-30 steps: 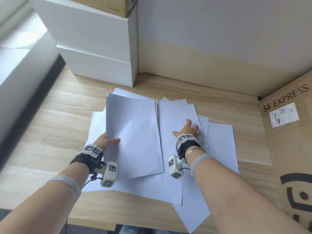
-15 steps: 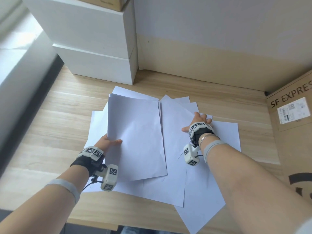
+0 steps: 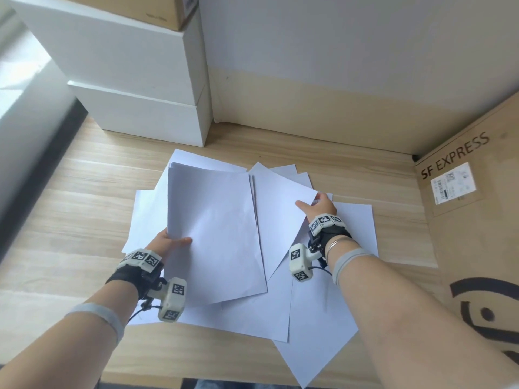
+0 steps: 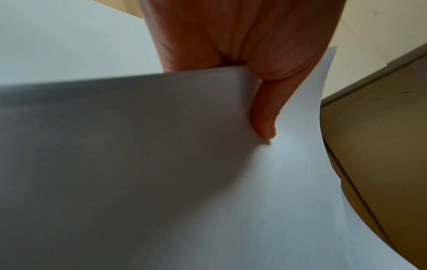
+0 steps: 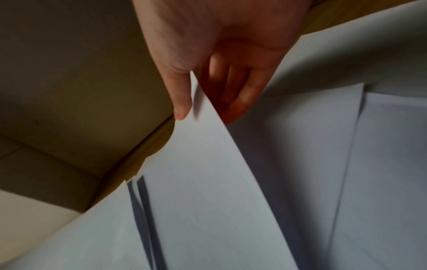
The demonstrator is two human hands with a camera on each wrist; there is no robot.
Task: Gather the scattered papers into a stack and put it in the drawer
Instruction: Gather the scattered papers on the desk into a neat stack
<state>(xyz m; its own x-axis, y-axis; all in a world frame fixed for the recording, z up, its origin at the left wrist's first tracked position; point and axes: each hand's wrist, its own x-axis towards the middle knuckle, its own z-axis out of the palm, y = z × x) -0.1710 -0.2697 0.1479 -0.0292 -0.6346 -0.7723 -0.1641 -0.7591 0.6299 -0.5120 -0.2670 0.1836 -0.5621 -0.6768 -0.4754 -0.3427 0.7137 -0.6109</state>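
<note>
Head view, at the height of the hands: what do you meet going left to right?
Left hand → held sheaf of papers → sheet being lifted → right hand → flat sheet → SF Express carton.

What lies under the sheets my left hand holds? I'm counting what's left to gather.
Under the held sheets, more white sheets lie fanned on the wooden desk. How many are covered cannot be seen.
</note>
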